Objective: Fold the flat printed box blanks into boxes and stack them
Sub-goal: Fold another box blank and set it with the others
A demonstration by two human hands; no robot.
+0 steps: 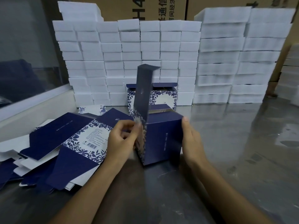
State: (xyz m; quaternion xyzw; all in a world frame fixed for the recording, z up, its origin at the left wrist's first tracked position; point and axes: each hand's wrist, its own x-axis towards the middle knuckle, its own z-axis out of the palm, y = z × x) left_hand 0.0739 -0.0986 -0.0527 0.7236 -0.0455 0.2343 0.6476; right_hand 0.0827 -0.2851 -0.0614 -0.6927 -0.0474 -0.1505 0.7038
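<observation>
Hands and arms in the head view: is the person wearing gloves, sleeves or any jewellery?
No. The left hand and right hand are bare, without gloves. No ring, watch or bracelet shows. Both forearms are uncovered as far as the bottom edge of the picture, so no sleeve is visible.

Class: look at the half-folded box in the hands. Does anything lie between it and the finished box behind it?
Nothing visible: only bare table separates the half-folded box from the finished box.
</observation>
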